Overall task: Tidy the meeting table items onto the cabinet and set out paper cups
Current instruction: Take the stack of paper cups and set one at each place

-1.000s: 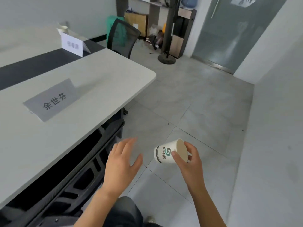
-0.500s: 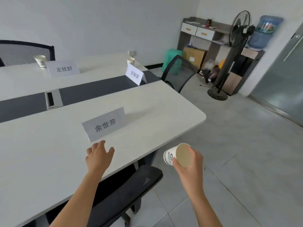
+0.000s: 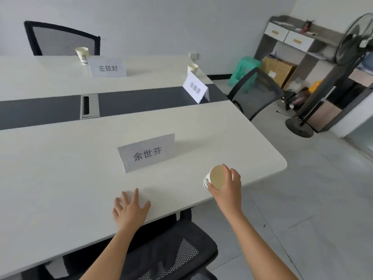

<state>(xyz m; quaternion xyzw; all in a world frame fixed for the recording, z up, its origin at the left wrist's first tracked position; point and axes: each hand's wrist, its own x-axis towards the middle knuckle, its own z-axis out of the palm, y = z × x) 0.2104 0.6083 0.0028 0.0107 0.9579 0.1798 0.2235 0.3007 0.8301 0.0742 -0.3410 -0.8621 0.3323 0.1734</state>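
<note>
My right hand (image 3: 228,188) grips a white paper cup (image 3: 214,177) with a green logo, tilted so its mouth faces me, just above the near right corner of the white meeting table (image 3: 60,178). My left hand (image 3: 130,209) rests open and flat on the table near its front edge. A grey name card (image 3: 147,152) stands between the hands and the table's dark middle strip. Two more paper cups stand across the table: one (image 3: 82,54) behind a far name card (image 3: 108,67), another (image 3: 192,69) behind the white tent card (image 3: 195,89).
A black mesh chair (image 3: 171,251) is tucked under the table right below my arms. Another mesh chair (image 3: 256,91) stands at the table's right end, a third (image 3: 60,38) at the far side. A standing fan (image 3: 323,77) and a grey cabinet (image 3: 292,37) occupy the right corner.
My view has turned left toward the table. My right hand has carried the cup from over the floor up to the table's corner. My left hand has come down flat on the tabletop.
</note>
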